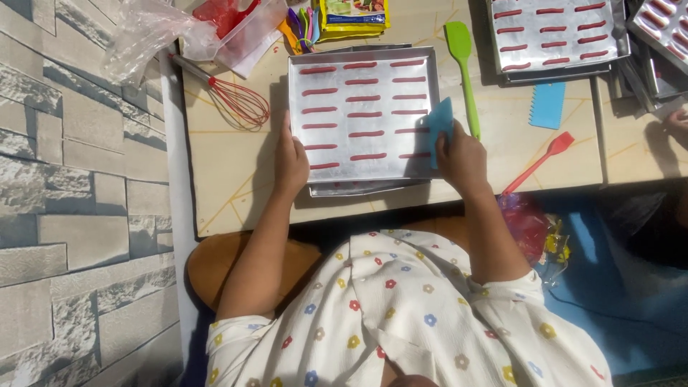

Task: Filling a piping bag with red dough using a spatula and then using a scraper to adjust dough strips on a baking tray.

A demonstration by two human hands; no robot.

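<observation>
White cotton with small coloured flowers covers your lap at six o'clock, closest to the camera.

Your left hand (290,163): at nine o'clock of centre, fingers laid flat and closed over the left rim of the shiny rectangular metal baking tray (423,79); it steadies the rim, nothing else in its hold.

Your right hand (462,159): just right of centre, fingers curled around a light-blue flat plastic scraper (440,127), whose upper edge stands over the tray's right side.

The tray lies on the pale cream tabletop (229,165) at centre, carrying three columns of short red piped strips (365,99). A second tray edge shows beneath it at its near side.

Red silicone spatula with thin handle (539,162): three o'clock, just beside your right wrist.

Blue plastic comb-edged scraper (547,104): two o'clock, apart from the tray.

Green silicone spatula (462,64): one o'clock, alongside the tray's right rim.

Red wire whisk with metal handle (229,97): ten o'clock, near the tray's left corner.

Clear plastic bag with red contents (208,25): eleven o'clock, far edge.

Second metal tray of red strips (555,32): far, one to two o'clock.

Another person's hand (677,118): far right edge, barely in view.
</observation>
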